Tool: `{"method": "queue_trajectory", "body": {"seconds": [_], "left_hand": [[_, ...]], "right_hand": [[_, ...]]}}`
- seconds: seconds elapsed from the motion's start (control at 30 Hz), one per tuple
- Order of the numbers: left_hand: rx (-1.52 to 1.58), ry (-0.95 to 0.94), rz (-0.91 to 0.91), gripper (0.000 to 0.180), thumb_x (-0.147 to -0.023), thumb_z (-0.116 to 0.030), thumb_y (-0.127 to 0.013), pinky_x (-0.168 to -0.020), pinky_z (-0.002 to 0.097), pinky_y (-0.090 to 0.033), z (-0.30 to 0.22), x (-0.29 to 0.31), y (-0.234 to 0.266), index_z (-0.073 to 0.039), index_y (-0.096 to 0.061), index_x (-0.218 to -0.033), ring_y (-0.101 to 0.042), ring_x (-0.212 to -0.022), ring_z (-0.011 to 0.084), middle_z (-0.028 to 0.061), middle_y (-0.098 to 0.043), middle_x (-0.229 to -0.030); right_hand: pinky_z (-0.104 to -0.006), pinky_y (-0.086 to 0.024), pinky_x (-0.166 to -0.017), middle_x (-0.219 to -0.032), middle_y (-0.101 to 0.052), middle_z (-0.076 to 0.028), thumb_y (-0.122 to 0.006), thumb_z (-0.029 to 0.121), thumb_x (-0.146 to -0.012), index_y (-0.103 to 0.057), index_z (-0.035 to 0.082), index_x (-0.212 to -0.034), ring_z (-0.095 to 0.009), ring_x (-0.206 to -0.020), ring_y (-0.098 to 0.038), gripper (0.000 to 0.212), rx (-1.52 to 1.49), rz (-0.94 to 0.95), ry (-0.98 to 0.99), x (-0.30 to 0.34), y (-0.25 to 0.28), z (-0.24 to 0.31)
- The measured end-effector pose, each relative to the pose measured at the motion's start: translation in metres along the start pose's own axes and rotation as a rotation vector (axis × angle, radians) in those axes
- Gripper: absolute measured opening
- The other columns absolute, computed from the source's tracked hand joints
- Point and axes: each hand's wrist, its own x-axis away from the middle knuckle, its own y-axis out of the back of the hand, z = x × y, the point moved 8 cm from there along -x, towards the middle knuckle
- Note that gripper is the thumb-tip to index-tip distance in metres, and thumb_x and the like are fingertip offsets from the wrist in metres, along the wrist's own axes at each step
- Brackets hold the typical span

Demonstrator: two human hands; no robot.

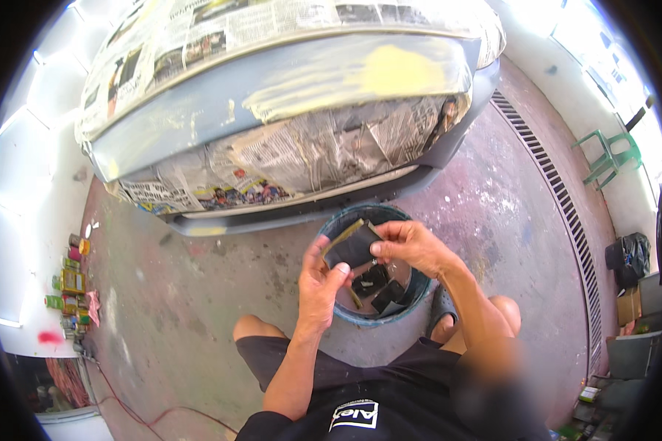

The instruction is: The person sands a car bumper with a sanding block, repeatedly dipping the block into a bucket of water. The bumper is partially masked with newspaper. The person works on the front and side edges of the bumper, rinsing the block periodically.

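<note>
A piece of dark sandpaper (351,248) with a yellowish-brown backing is held up between my two hands. My left hand (319,283) pinches its lower left edge, thumb in front. At the upper right corner, my right hand (413,246) grips it between thumb and fingers. Both hands are over a round dark blue-green bucket (425,288). Inside it lie more dark sandpaper pieces (387,295), apparently in murky liquid. Ahead is the end of a car with a grey panel (206,112) smeared with pale yellow filler (401,70).
Newspaper (265,158) masks much of the car, above its bumper (250,224). Paint cans (72,281) line the left wall, near a red hose (129,411). On the right are a floor drain grate (548,173), a green plastic chair (609,156) and a black bag (629,257).
</note>
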Motion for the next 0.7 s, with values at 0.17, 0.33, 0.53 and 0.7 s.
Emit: {"method": "queue_trajectory", "body": {"seconds": [0.17, 0.33, 0.53, 0.7], "left_hand": [[-0.163, 0.191, 0.004, 0.027, -0.101, -0.018, -0.083, -0.055, 0.0231, -0.053, 0.053, -0.024, 0.017, -0.003, -0.074, -0.122, -0.065, -0.071, 0.0083, -0.0002, -0.073, -0.092], [0.156, 0.489, 0.101, 0.031, -0.102, -0.014, -0.079, -0.055, 0.0285, -0.059, 0.099, -0.051, 0.022, -0.004, -0.069, -0.130, -0.068, -0.070, 0.0139, 0.0055, -0.075, -0.103], [-0.249, 0.785, 0.125, 0.034, -0.100, -0.005, -0.067, -0.069, 0.0462, -0.072, 0.213, -0.093, 0.011, 0.000, -0.066, -0.133, -0.079, -0.097, 0.0306, 0.0189, -0.076, -0.115], [-0.822, 0.774, 0.095, 0.040, -0.097, 0.000, -0.050, -0.056, 0.0412, -0.067, 0.291, -0.125, 0.041, 0.005, -0.070, -0.131, -0.077, -0.072, 0.0307, 0.0211, -0.077, -0.100]], "right_hand": [[-0.0280, -0.060, -0.071, -0.092, -0.071, -0.002, -0.081, 0.012, -0.101, -0.063, 0.005, -0.119, -0.012, -0.080, -0.070, 0.027, 0.093, -0.050, -0.199, -0.019, 0.022, -0.060], [-0.0281, -0.063, -0.069, -0.103, -0.070, -0.005, -0.076, 0.006, -0.103, -0.060, 0.004, -0.120, -0.014, -0.081, -0.072, 0.024, -0.096, -0.055, -0.201, -0.039, 0.028, -0.095], [-0.0313, -0.062, -0.058, -0.099, -0.075, -0.014, -0.077, 0.006, -0.099, -0.065, -0.001, -0.117, -0.020, -0.074, -0.076, 0.023, 0.166, -0.311, -0.426, -0.064, 0.081, -0.198], [-0.0486, -0.064, -0.095, -0.127, -0.075, -0.032, -0.073, 0.012, -0.093, -0.075, -0.004, -0.127, -0.040, -0.115, -0.078, 0.038, 0.821, -0.448, -0.442, -0.102, 0.068, -0.255]]}}
